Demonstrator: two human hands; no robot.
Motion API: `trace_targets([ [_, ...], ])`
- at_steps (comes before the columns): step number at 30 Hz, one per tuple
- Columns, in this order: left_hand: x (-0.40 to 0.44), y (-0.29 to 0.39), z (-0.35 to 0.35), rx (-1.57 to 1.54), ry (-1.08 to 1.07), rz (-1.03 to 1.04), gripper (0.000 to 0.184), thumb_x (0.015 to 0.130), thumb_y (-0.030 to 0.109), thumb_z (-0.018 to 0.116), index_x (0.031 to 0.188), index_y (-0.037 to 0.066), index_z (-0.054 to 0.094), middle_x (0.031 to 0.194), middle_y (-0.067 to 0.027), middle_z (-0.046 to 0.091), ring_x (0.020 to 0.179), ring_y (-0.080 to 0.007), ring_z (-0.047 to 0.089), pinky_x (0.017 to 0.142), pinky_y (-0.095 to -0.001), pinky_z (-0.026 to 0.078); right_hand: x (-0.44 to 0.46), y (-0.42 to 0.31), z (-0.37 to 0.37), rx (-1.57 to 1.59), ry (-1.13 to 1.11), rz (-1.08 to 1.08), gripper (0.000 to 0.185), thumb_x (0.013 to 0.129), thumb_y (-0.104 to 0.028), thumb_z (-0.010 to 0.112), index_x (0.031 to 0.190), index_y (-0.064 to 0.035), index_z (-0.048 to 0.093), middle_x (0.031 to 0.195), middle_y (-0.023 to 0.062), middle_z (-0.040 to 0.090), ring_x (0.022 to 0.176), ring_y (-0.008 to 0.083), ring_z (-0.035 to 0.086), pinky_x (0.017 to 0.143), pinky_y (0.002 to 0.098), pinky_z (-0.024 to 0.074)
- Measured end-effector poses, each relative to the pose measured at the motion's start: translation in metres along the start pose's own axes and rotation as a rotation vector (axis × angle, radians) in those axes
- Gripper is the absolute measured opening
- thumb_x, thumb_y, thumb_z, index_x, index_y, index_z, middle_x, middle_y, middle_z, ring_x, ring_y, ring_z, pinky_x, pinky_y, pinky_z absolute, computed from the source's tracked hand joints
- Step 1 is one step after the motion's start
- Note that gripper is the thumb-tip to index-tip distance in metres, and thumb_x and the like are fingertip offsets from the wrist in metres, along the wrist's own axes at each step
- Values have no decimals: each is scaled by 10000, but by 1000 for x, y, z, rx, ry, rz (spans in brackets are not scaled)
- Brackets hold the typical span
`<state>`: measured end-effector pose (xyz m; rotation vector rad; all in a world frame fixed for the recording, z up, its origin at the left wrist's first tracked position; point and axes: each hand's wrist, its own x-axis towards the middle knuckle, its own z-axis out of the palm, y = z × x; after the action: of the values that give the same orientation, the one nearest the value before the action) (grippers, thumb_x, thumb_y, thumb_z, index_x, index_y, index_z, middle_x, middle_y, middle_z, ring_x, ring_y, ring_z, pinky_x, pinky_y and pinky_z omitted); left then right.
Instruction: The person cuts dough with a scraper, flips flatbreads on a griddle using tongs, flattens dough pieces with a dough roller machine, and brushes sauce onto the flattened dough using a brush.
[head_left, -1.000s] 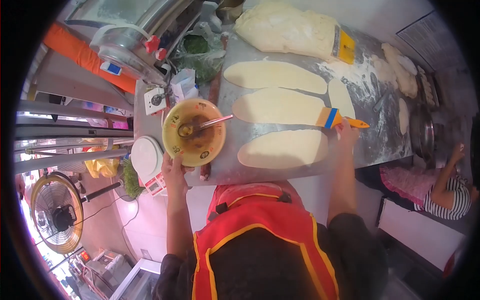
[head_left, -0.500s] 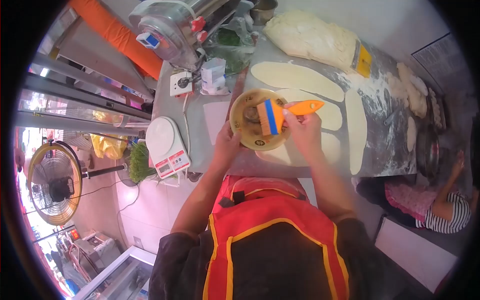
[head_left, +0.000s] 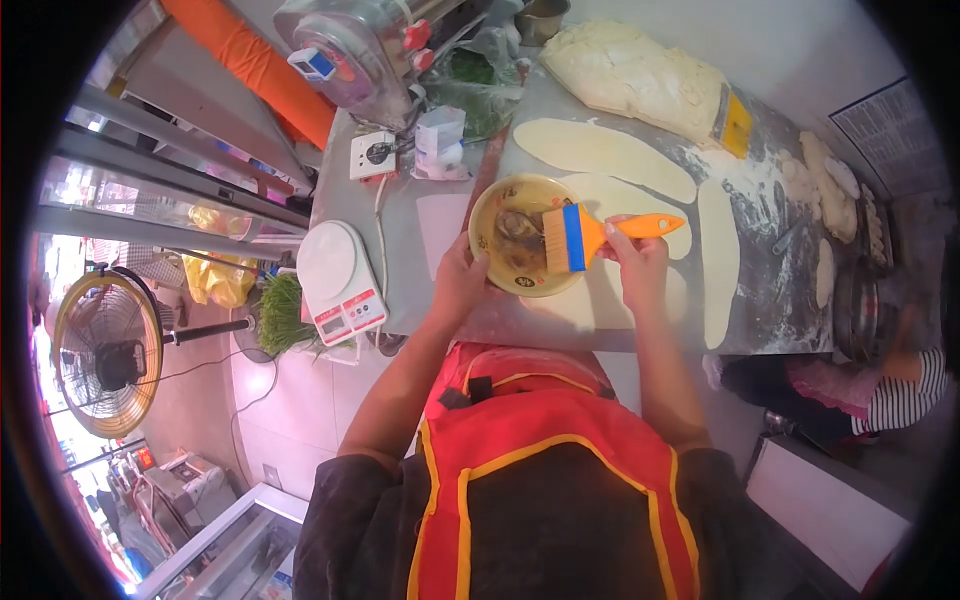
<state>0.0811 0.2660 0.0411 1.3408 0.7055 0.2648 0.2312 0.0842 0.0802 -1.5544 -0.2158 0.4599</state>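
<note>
My left hand (head_left: 462, 278) is closed on the near left rim of a yellowish patterned bowl (head_left: 497, 204), which has brown liquid or paste at its bottom. In my right hand (head_left: 640, 264) is a wide paintbrush-style brush (head_left: 573, 238) with an orange handle, blue band and tan bristles. Its bristles overlap the bowl's right side; whether they touch the rim I cannot tell. Flat dough sheets lie around the bowl: a long one (head_left: 605, 155) behind, another (head_left: 718, 265) to the right, and others partly hidden under the bowl and brush.
A big dough lump (head_left: 630, 82) lies at the back, beside a yellow-handled scraper (head_left: 736, 125). To the left are a white kitchen scale (head_left: 333, 268), a socket box (head_left: 373, 157) and a bag of greens (head_left: 472, 75). A person in striped clothing (head_left: 905, 390) is at the right.
My right hand has drawn the brush rightward from over the bowl's middle to its right side, uncovering more of the contents. My left hand keeps hold of the bowl.
</note>
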Motion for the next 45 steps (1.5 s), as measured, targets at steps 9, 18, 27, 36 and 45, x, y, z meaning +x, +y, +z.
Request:
trace_targets([
  [9, -1, 10, -6, 6, -64, -99, 328, 847, 27, 457, 1166, -48, 470, 957, -129, 607, 710, -171, 635, 534, -237, 519, 25, 4, 8, 83, -84, 129, 197, 820, -114, 618, 959, 25, 604, 826, 77, 631, 666, 115, 603, 622, 231, 501],
  [18, -1, 9, -5, -22, -102, -88, 325, 853, 31, 463, 1171, -33, 477, 932, -106, 616, 671, -137, 618, 496, -217, 493, 42, 11, 8, 70, -151, 195, 196, 806, -133, 635, 944, 7, 626, 796, 71, 640, 636, 108, 596, 611, 223, 492],
  [27, 7, -2, -6, 88, -108, -58, 323, 849, 20, 456, 1167, -30, 477, 926, -93, 613, 699, -137, 625, 517, -219, 509, 47, 18, 5, 32, -131, 201, 191, 799, -116, 641, 936, 15, 623, 790, 67, 641, 638, 117, 598, 616, 237, 498],
  [36, 16, -1, -2, 39, -107, 24, 330, 835, 16, 437, 1158, -38, 478, 939, -118, 613, 696, -152, 636, 538, -246, 527, 47, 21, -18, 235, -80, 238, 227, 800, -114, 643, 974, 28, 610, 868, 106, 637, 704, 153, 618, 638, 258, 514],
  [45, 21, 2, -18, 82, -148, -137, 372, 838, 44, 468, 1207, -8, 472, 962, -95, 611, 721, -139, 626, 533, -230, 519, 31, 21, -42, 575, 22, 342, 185, 846, -94, 594, 993, 16, 574, 750, 48, 586, 609, 127, 560, 571, 246, 481],
])
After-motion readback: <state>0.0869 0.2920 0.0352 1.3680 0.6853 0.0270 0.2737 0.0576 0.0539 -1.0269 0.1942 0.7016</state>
